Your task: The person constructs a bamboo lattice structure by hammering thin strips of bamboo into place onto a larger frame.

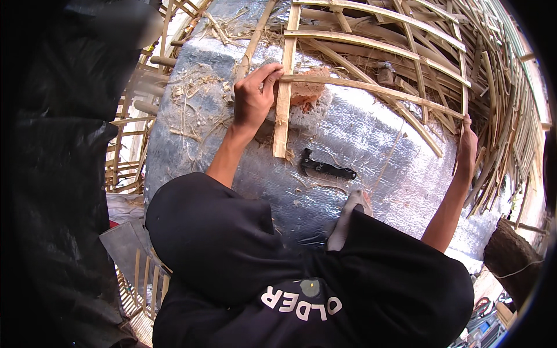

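Observation:
A ladder-like frame of pale bamboo strips stands out at the top of the head view. My left hand (254, 98) is closed in a pinch at the left end of its lowest cross strip (371, 87), where that meets the left upright strip (284, 110). At the far right, my right hand (467, 145) grips the joint of this cross strip and the thinner right upright strip (464, 81); its fingers are partly hidden. Below the frame, a black hand tool (328, 166) of unclear kind lies on the silver foil sheet (383, 180).
An orange-brown brick-like block (304, 93) sits behind the left upright. Many split bamboo strips (505, 116) are heaped at the right. Shavings (194, 93) litter the sheet's left part. A dark log (510, 255) and several tools (487, 325) are at lower right; dark sheeting (58, 174) hangs left.

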Demonstrator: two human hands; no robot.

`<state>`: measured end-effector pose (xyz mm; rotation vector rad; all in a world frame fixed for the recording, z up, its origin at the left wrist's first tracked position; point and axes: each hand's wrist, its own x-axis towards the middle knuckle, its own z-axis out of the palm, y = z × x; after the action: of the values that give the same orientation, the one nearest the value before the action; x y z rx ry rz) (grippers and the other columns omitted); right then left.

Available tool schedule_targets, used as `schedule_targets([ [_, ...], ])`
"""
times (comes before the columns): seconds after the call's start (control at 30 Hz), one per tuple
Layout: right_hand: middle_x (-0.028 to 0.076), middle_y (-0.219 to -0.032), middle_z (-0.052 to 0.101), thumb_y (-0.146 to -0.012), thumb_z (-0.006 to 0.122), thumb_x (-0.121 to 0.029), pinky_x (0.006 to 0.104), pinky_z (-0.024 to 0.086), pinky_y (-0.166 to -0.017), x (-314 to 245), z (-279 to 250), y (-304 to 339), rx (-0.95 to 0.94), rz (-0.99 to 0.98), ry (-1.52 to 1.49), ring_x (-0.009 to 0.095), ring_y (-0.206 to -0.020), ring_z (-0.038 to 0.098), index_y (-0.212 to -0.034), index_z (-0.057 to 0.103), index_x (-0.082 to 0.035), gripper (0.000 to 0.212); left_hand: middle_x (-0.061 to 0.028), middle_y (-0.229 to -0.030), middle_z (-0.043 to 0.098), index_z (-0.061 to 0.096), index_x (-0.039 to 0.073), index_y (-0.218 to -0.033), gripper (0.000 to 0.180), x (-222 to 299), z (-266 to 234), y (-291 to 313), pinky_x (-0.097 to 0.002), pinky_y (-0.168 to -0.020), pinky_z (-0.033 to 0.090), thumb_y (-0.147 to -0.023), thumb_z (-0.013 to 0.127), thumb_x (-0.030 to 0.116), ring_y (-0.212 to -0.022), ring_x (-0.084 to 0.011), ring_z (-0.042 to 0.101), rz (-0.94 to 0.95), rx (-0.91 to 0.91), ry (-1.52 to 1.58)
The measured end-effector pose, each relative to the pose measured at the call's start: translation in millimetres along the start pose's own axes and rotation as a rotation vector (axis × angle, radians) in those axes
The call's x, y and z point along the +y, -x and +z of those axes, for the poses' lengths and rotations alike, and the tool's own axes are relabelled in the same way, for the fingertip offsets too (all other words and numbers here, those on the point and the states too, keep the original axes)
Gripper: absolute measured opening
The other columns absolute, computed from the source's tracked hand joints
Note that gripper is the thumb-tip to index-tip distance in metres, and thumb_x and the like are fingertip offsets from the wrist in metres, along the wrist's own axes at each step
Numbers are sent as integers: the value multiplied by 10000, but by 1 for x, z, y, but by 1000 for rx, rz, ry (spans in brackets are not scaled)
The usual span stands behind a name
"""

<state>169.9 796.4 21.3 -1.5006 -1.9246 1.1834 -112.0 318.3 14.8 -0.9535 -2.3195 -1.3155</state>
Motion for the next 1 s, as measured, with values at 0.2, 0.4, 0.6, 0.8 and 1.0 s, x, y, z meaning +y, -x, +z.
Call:
schedule_targets([
  [0.2, -36, -717, 455, -941, 613, -628, 272, 271, -608, 3, -2, 8, -100, -84, -85, 95, -658, 344, -841, 674, -39, 601, -91, -933, 772, 739, 45, -1055, 145, -11, 2, 14, -294, -727, 560, -926, 720, 109, -836, -166, 743, -104, 58, 106],
  [0.4, -22, -748, 491, -952, 617, -595, 278, 294, -621, 9, -1, 5, -78, -67, -122, 103, -678, 368, -882, 687, -20, 583, -70, -965, 765, 742, 58, -1011, 121, -13, 5, 12, -273, -729, 555, -893, 747, 79, -855, -150, 719, -55, 38, 129],
  [0.6, -7, -759, 522, -964, 597, -585, 285, 312, -628, 15, -4, -3, -52, -60, -165, 112, -688, 398, -868, 684, -18, 582, -75, -1044, 745, 741, 63, -971, 147, -12, 3, 0, -330, -789, 572, -830, 766, 32, -985, -228, 705, 201, -67, 71],
  [0.8, -18, -790, 535, -968, 602, -564, 278, 313, -628, 13, -6, 1, -151, -100, -182, 100, -706, 404, -894, 689, -7, 569, -68, -939, 750, 747, 51, -919, 150, -12, -1, -7, -371, -819, 563, -780, 800, 36, -937, -249, 695, 210, -102, 55],
  [1.0, -24, -784, 527, -979, 593, -552, 268, 308, -641, 18, -3, -2, -175, -90, -165, 97, -714, 405, -886, 685, -14, 554, -66, -945, 755, 761, 53, -914, 121, -15, 1, -4, -340, -832, 557, -799, 790, 27, -956, -220, 704, 140, -85, 104],
])
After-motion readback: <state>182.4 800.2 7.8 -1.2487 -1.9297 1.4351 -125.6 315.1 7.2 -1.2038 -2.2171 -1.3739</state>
